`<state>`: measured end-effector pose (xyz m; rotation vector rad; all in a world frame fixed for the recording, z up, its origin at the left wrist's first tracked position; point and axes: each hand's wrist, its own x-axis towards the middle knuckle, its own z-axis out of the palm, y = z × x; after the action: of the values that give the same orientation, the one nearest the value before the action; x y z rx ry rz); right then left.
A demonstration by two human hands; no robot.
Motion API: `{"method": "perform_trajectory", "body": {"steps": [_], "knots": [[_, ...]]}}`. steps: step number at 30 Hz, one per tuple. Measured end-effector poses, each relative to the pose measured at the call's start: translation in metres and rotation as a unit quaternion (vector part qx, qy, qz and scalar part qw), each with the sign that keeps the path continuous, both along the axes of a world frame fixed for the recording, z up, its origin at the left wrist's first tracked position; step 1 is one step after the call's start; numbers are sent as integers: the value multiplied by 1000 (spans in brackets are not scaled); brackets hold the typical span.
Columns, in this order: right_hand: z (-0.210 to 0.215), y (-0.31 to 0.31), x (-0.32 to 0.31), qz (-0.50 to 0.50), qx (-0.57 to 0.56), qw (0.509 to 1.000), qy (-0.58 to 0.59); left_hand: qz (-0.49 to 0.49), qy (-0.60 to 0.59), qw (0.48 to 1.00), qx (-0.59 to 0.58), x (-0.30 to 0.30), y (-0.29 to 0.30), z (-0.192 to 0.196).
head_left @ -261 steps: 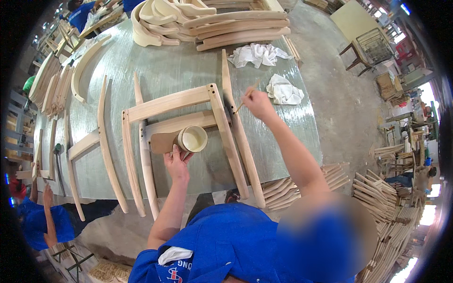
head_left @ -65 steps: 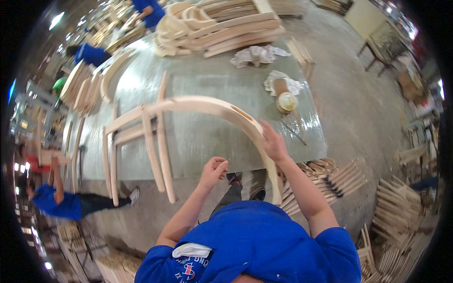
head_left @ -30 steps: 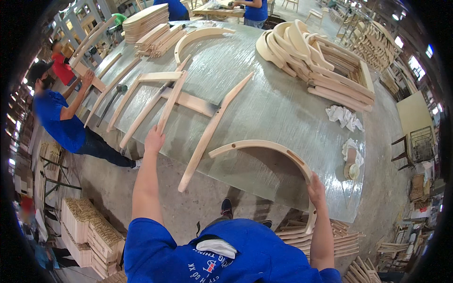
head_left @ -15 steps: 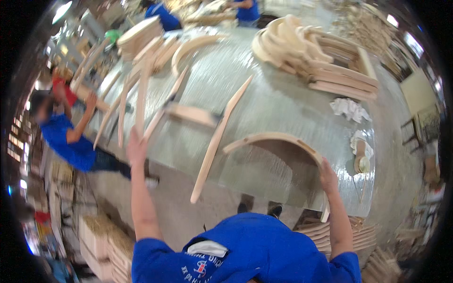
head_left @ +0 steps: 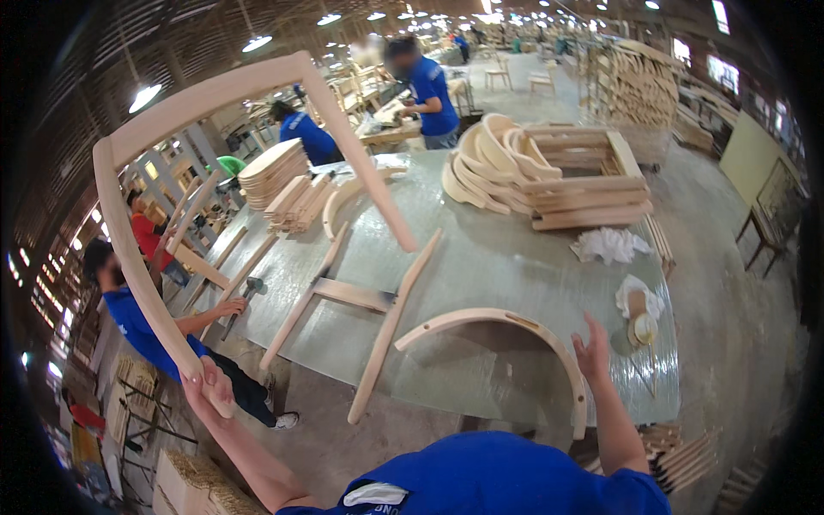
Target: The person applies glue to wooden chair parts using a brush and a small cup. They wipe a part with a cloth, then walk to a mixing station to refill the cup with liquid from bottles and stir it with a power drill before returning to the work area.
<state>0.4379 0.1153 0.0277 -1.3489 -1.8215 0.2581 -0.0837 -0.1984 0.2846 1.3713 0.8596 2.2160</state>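
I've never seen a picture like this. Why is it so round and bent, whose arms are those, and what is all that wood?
The picture comes from a wide fisheye camera worn on a person's head, looking down and outward, so straight edges bend near the rim. The arms rising from the bottom are the wearer's own, in a blue shirt. The left hand grips one leg of a pale wooden chair frame lifted high in the air. The right hand is open, just above a curved wooden piece lying on the large table. Also on the table are another flat frame, a stack of curved parts and white rags. Other people in blue work nearby.
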Motion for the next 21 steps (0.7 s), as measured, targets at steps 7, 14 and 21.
{"method": "perform_trajectory", "body": {"steps": [7,14,21], "knots": [[0,9,19,18,-54,987,147,-35,-44,993,-108,115,85,2],[-8,30,50,11,-55,978,203,50,11,944,-327,194,186,-48],[6,135,91,-82,-24,987,137,51,62,928,-364,208,212,-79]]}}
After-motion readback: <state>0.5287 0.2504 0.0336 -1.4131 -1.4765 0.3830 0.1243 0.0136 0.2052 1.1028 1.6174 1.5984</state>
